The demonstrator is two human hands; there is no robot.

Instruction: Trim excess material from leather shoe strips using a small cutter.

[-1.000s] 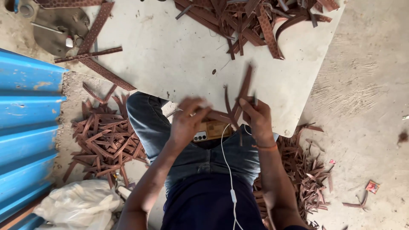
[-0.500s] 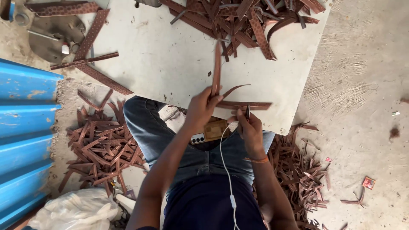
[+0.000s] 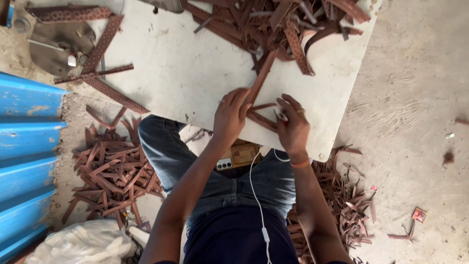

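I sit with a white board [image 3: 185,73] across my lap. My left hand [image 3: 230,116] grips a long brown leather strip [image 3: 260,78] that slants up toward the pile. My right hand [image 3: 292,124] pinches shorter brown strips [image 3: 262,119] lying near the board's front edge. The strips in both hands meet between my fingers. A large heap of brown leather strips [image 3: 288,22] covers the far part of the board.
Cut brown strips litter the ground at my left [image 3: 112,171] and right [image 3: 347,205]. A blue corrugated sheet [image 3: 24,146] stands at far left, a white plastic bag [image 3: 80,244] below it. A phone [image 3: 233,157] with a white cable rests on my lap.
My hands have moved forward from my lap onto the board. The long strip in my left hand now slants toward the pile, and the right hand has gathered shorter strips.
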